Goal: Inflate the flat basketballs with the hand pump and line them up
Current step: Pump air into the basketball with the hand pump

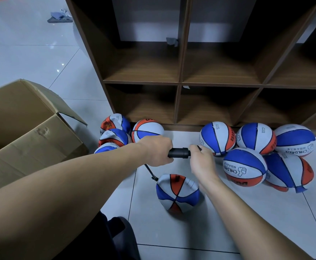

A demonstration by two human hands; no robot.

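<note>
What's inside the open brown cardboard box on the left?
Only the bare inner walls of the brown cardboard box show. Its bottom is cut off by the frame's left edge, so any contents cannot be seen.

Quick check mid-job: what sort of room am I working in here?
Probably a storeroom or sports-equipment room, though I can't be sure. It has glossy pale floor tiles, an empty dark wooden cubby shelf unit, an open brown cardboard box, and many red, white and blue basketballs on the floor.

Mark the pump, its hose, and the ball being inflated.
pump [179, 152], head view, black barrel between the hands
hose [149, 171], head view, mid-length
ball being inflated [177, 194], head view, centre of wrinkled top
</note>
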